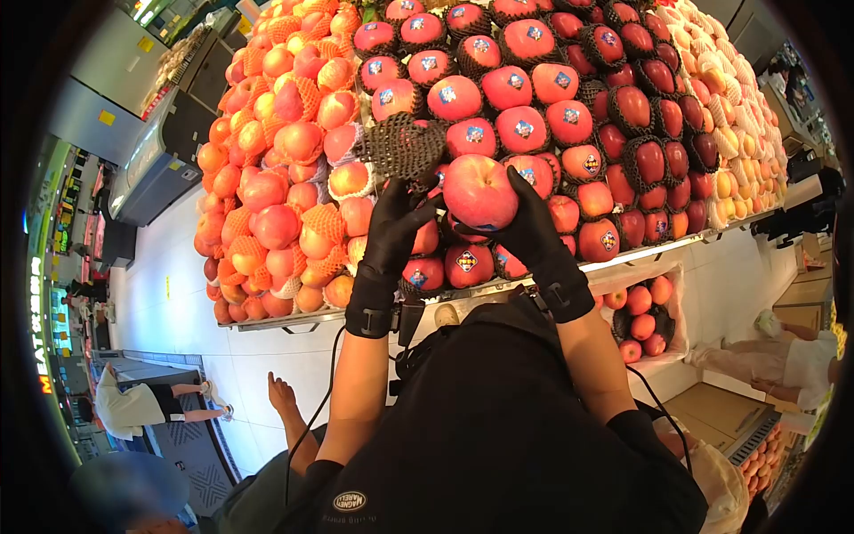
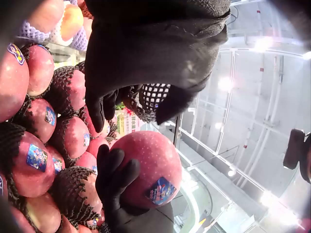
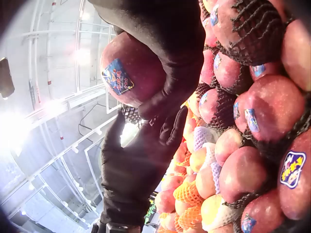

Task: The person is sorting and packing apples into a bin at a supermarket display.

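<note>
I have the apple [image 1: 481,193] in my right hand [image 1: 538,240], its fingers and thumb curled round the fruit's side, parted only as wide as that girth needs; I'd judge it a cradle, firm against rolling without bruising. It sits bare above the stand [image 1: 640,254], just in from the front edge, so a slip would probably land among other fruit. My left hand [image 1: 390,236] is partly closed, a black net [image 1: 402,149] between thumb and fingers, just beside the apple and leaving its top uncovered. The sticker [image 2: 161,191] lies clear of the fingers. Many neighbours wear black nets, likely as padding, their labels facing up for shoppers; towards the left end, orange nets [image 1: 325,220] cushion paler fruit.
</note>
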Tool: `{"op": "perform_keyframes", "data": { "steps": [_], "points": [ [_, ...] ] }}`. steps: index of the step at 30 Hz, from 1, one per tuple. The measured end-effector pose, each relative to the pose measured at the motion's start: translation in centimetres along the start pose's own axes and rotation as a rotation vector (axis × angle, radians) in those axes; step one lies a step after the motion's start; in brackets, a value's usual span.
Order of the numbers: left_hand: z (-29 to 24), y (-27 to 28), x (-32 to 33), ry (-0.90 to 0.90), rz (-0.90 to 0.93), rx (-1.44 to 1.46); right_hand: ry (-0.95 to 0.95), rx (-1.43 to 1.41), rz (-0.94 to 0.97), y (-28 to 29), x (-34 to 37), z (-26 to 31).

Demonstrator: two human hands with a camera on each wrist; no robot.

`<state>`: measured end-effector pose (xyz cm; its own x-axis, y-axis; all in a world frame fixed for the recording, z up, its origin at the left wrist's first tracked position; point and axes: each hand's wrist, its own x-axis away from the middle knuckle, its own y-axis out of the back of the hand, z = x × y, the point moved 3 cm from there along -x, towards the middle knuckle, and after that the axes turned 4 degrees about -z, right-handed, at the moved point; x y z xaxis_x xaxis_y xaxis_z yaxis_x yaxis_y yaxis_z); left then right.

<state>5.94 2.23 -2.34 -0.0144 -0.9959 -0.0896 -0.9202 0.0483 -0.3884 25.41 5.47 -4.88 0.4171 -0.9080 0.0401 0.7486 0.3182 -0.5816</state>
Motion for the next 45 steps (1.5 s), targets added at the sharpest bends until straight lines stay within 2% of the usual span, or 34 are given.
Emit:
{"op": "perform_keyframes", "data": {
  "steps": [2, 3, 8, 11, 14, 17, 23, 26, 32, 35, 38, 45],
  "points": [
    [0.2, -1.2, 0.1, -0.043, 0.0, -0.104, 0.329, 0.69, 0.066, -2.5, 1.4, 2.7],
    [0.2, -1.6, 0.2, -0.065, 0.002, -0.155, 0.207, 0.519, 0.06, -2.4, 1.3, 2.4],
    [1.6, -0.2, -0.1, 0.084, -0.12, -0.183, -0.381, -0.35, 0.019, -2.1, 1.1, 1.1],
    [1.7, -0.3, -0.1, 0.151, -0.166, -0.186, -0.35, -0.029, 0.076, -1.9, 1.2, 1.3],
    [2.0, -0.3, -0.1, 0.198, -0.196, -0.259, -0.342, 0.035, -0.041, -2.2, 0.8, 1.5],
    [1.5, -1.4, -0.1, 0.19, -0.201, -0.223, -0.367, 0.08, -0.045, -2.0, 0.4, 1.7],
    [1.5, -1.7, -0.3, 0.2, -0.197, -0.191, -0.353, 0.104, -0.132, -2.3, 0.5, 2.1],
    [1.6, -1.8, -0.3, 0.212, -0.2, -0.174, -0.211, 0.066, -0.144, -2.1, -0.3, 1.7],
    [2.0, -1.8, -0.6, 0.244, -0.213, -0.11, -0.239, -0.029, -0.106, -0.9, 0.0, 0.8],
    [2.2, -1.7, -0.6, 0.244, -0.214, -0.106, -0.129, 0.108, -0.106, -2.3, 0.5, 2.3],
    [2.2, -2.1, -0.6, 0.224, -0.213, -0.122, -0.232, 0.005, -0.086, -1.8, 0.4, 2.2],
    [0.9, -2.9, -0.5, 0.225, -0.217, -0.185, -0.17, 0.039, -0.094, -0.9, -0.4, 1.2]
  ]
}}
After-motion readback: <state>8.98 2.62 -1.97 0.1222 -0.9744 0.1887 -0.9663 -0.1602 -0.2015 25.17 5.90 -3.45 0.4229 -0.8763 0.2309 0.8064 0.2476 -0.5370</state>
